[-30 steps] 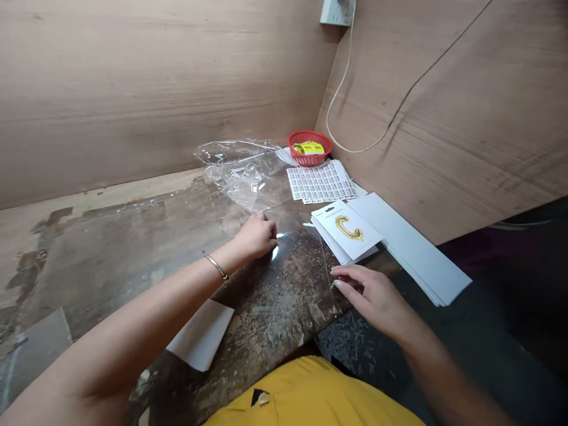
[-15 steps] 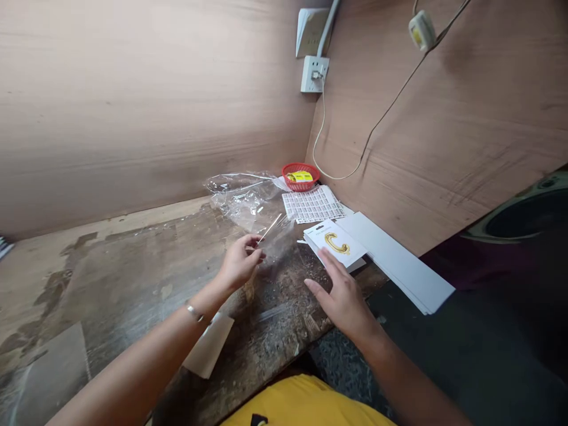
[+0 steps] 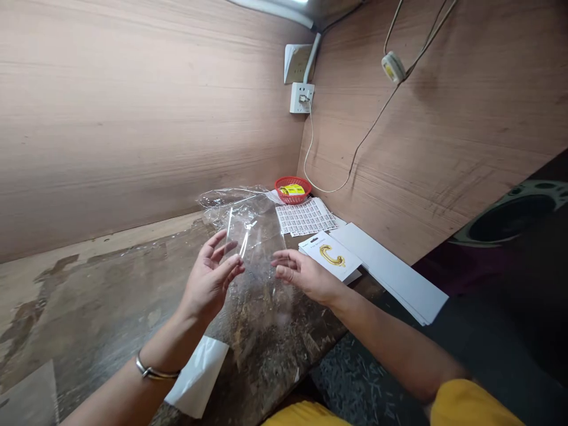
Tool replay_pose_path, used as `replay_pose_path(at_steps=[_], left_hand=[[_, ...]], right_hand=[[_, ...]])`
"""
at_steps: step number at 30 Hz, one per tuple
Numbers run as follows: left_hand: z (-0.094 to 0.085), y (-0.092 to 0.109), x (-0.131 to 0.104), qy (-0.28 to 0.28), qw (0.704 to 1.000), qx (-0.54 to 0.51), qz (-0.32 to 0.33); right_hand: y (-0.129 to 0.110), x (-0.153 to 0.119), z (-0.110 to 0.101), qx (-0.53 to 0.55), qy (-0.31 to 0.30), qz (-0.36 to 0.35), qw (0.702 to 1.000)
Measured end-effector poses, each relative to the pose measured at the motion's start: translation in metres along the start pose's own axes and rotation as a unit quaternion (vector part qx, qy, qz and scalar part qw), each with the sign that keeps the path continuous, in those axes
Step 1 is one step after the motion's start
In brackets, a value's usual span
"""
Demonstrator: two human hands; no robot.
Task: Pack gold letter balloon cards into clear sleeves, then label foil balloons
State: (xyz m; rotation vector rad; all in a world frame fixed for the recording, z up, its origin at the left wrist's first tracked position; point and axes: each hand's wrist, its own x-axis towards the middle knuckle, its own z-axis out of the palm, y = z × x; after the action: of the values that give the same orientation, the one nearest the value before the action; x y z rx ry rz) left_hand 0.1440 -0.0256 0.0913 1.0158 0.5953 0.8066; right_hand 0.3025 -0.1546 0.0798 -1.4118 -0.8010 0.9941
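Clear plastic bag [image 3: 260,236] w/ glossy streaks, L fingers [image 3: 228,267] clamped on edge, grip of R fingers [image 3: 287,273] unclear

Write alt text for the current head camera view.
A person's left hand holds up a clear plastic bag over a worn table, the right hand near its other edge. To the right lie a foil balloon card with a gold C, sticker sheets and a red basket.
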Motion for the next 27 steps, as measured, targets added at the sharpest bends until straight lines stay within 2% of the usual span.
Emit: replay_pose_path(at_steps=[4,7,11,15,18,20,23,27], left_hand=[[0.011,0.015,0.016,0.027,0.997,-0.044,0.063],[0.018,0.020,0.032,0.032,0.993,-0.048,0.101],[0.026,0.021,0.056,0.010,0.991,0.014,0.135],[0.035,0.021,0.068,-0.028,0.989,0.073,0.122],[0.034,0.020,0.057,-0.063,0.989,0.111,0.079],[0.026,0.016,0.042,-0.085,0.986,0.141,0.031],[0.005,0.007,0.013,-0.119,0.974,0.186,-0.051],[-0.034,-0.002,-0.018,-0.148,0.939,0.284,-0.128]], right_hand=[[-0.004,0.013,-0.007,0.001,-0.015,0.072,0.997],[0.000,0.022,-0.020,0.041,0.033,0.120,0.991],[-0.015,0.055,-0.059,0.057,0.128,0.085,0.987],[-0.051,0.117,-0.107,0.038,0.186,0.095,0.977],[-0.067,0.165,-0.132,0.007,0.219,0.131,0.967],[-0.066,0.190,-0.141,-0.015,0.239,0.154,0.959],[-0.051,0.213,-0.147,-0.046,0.256,0.184,0.948],[-0.035,0.225,-0.156,-0.069,0.255,0.198,0.944]])
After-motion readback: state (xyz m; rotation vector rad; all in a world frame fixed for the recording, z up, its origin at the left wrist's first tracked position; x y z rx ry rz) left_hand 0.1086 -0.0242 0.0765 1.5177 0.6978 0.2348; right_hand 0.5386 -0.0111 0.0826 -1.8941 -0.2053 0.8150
